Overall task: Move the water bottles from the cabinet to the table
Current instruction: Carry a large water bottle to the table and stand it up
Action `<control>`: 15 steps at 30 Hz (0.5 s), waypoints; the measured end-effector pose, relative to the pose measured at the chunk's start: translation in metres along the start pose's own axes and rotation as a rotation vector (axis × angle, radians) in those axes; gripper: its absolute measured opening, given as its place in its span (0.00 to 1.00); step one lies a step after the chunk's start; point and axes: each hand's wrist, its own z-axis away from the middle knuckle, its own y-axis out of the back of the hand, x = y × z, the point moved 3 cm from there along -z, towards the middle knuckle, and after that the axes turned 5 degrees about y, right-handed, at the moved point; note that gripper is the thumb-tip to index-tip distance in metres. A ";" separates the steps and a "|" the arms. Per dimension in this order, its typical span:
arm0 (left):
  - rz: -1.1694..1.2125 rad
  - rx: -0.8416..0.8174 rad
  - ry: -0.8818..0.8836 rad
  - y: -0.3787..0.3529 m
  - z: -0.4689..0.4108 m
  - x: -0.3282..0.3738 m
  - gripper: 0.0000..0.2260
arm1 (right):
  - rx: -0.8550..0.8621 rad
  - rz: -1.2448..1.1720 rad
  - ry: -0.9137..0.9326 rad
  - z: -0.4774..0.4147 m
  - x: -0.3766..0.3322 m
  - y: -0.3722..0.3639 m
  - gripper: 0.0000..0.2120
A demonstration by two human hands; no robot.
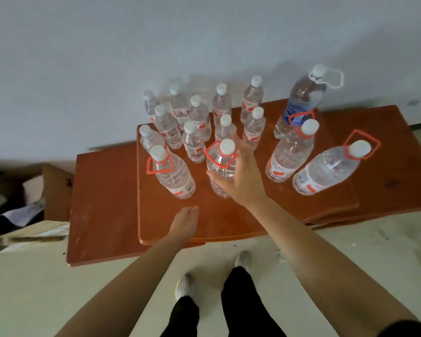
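Clear plastic water bottle with white cap and red carry-loop (219,164) stands on the reddish-brown wooden table (156,215), the right grip (238,181) wrapped round its shoulder. Nearer, the left grip (184,223) lies flat, empty. Judged: placement step; next calls for a clean release.

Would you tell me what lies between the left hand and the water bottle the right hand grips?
Head view: only bare tabletop separates the left hand from the water bottle in the right hand.

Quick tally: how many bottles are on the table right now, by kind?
Small bottles: 10
Large bottles with red handles: 4
Large bottle with blue label: 1
Total: 15
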 end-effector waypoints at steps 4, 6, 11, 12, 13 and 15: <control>0.232 -0.123 0.159 -0.027 -0.020 0.019 0.30 | 0.054 -0.075 0.032 0.010 0.013 0.014 0.43; 0.360 -0.143 0.217 -0.040 -0.032 0.033 0.33 | 0.010 -0.108 0.038 0.023 0.022 0.026 0.42; 0.612 -0.215 0.267 -0.065 -0.049 0.073 0.39 | 0.074 -0.073 0.054 0.050 0.050 0.047 0.40; 0.638 -0.225 0.259 -0.069 -0.055 0.077 0.40 | 0.097 -0.073 0.034 0.054 0.053 0.049 0.40; 0.669 -0.234 0.254 -0.071 -0.059 0.081 0.39 | 0.117 -0.078 0.008 0.057 0.055 0.052 0.40; 0.707 -0.238 0.235 -0.077 -0.067 0.086 0.38 | 0.142 -0.100 -0.070 0.063 0.062 0.056 0.39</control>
